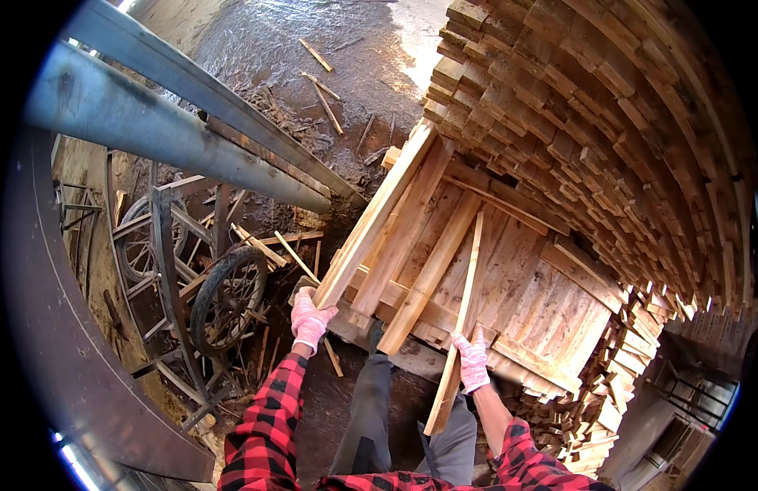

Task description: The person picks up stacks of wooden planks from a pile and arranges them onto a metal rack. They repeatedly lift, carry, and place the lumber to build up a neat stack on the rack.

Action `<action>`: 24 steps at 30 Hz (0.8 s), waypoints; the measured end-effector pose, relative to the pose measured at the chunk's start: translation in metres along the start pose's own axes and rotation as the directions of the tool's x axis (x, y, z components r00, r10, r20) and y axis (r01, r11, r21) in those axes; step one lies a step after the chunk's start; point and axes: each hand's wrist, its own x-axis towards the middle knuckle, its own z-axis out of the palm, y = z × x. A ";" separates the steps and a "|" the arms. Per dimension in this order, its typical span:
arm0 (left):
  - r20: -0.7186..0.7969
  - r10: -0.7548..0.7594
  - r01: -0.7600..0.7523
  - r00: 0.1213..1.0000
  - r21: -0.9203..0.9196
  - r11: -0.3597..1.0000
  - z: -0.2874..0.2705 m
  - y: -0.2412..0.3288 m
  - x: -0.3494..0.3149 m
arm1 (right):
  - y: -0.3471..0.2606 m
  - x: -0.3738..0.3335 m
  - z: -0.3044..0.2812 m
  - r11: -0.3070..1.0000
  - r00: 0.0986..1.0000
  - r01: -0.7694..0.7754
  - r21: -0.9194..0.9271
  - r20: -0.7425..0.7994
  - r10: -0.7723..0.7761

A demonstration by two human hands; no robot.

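My left hand [312, 319], in a pinkish-white work glove, is closed round the near end of a long wooden board [377, 214] at the left side of a low stack of planks. In the same kind of glove, my right hand [472, 361] grips a narrow wooden strip [467, 307] along its edge. That strip slants, its near end hanging over my legs and its far end over the stack. Between my hands, two more loose boards, one a middle board [432, 274], lie across the planks [518, 286]. The palm sides of both hands are hidden.
A tall stack of boards [559, 123] rises at the right, with cut offcuts [624, 352] piled below. At the left stand a metal cart with a spoked wheel [229, 299] and a slanting blue-grey pipe [150, 131]. Wood scraps [326, 106] litter the wet floor beyond.
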 end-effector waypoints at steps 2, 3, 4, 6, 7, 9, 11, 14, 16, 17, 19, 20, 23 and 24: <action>-0.043 -0.052 0.052 0.998 0.015 0.999 -0.004 0.009 -0.002 | 0.001 0.003 0.002 0.999 0.999 0.025 -0.022 -0.020 -0.026; -0.029 -0.088 0.089 0.996 0.018 0.996 -0.003 0.009 -0.004 | 0.004 0.008 0.003 0.997 0.998 0.061 -0.042 -0.031 -0.062; -0.013 -0.124 0.124 0.992 0.020 0.992 -0.003 0.010 -0.005 | 0.007 0.012 0.002 0.994 0.994 0.096 -0.062 -0.043 -0.098; 0.108 -0.136 0.135 0.985 0.014 0.991 -0.002 0.011 -0.005 | 0.015 0.019 -0.004 0.993 0.993 0.108 -0.053 -0.045 -0.111; 0.174 -0.104 0.110 0.979 -0.029 0.993 -0.003 0.010 -0.006 | 0.019 0.023 -0.006 0.991 0.991 0.120 -0.061 -0.051 -0.123; 0.235 0.028 0.011 0.971 -0.164 0.986 0.002 -0.010 -0.006 | 0.017 0.024 -0.002 0.992 0.993 0.113 -0.062 -0.040 -0.115; 0.233 -0.006 0.050 0.972 -0.184 0.982 0.010 -0.021 -0.005 | 0.008 0.018 0.005 0.996 0.996 0.082 -0.045 -0.026 -0.083; 0.228 -0.074 0.098 0.971 -0.098 0.990 0.013 -0.011 -0.002 | 0.000 0.015 0.006 0.998 0.999 0.044 -0.048 -0.027 -0.045; 0.225 -0.096 0.103 0.970 -0.019 0.995 0.013 -0.007 0.000 | 0.003 0.019 0.007 0.992 0.994 0.098 -0.074 -0.039 -0.101; 0.247 -0.041 0.065 0.968 -0.087 0.994 0.010 -0.007 -0.002 | 0.015 0.027 -0.002 0.982 0.987 0.143 -0.124 -0.049 -0.150; 0.386 0.023 0.096 0.922 -0.287 0.953 -0.004 -0.002 -0.006 | 0.016 0.018 -0.003 0.978 0.983 0.167 -0.121 -0.054 -0.175; 0.473 0.062 0.184 0.879 -0.456 0.871 -0.014 -0.001 -0.008 | 0.009 0.010 0.004 0.975 0.983 0.181 -0.133 -0.017 -0.184; 0.503 0.132 0.266 0.854 -0.640 0.721 -0.040 0.014 -0.021 | -0.024 -0.010 0.036 0.938 0.958 0.286 -0.194 0.087 -0.274; 0.475 0.137 0.271 0.869 -0.691 0.670 -0.047 0.022 -0.032 | -0.026 -0.010 0.044 0.968 0.966 0.230 -0.100 0.145 -0.215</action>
